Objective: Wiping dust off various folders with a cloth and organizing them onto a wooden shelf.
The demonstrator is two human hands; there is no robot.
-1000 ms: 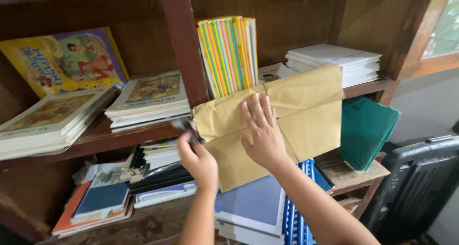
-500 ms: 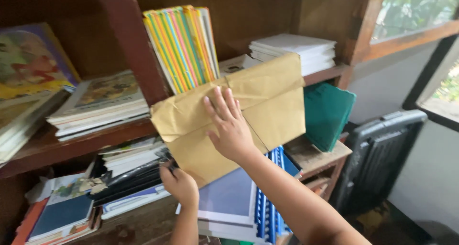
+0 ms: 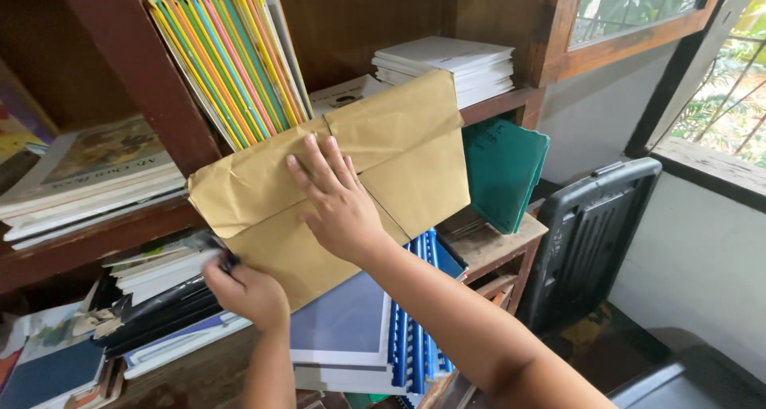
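A large brown paper envelope (image 3: 399, 150) stands tilted against the front of a wooden bookshelf (image 3: 120, 82). My right hand (image 3: 339, 201) lies flat on its face with the fingers spread. Lower left, my left hand (image 3: 247, 289) is closed around the envelope's bottom left corner, next to a dark stack of books. Behind the envelope stand several thin colourful striped books (image 3: 231, 58), upright on the upper shelf.
Flat stacks of books (image 3: 96, 177) lie at left, white booklets (image 3: 451, 62) at upper right. A green folder (image 3: 503, 169) leans on a low wooden stand. Blue spiral-bound books (image 3: 415, 329) sit below. A black plastic chair (image 3: 590, 233) and a window (image 3: 710, 98) are at right.
The view has swung to the right, bringing the chair and window further in. Both hands stay on the envelope; my left hand sits lower on its corner.
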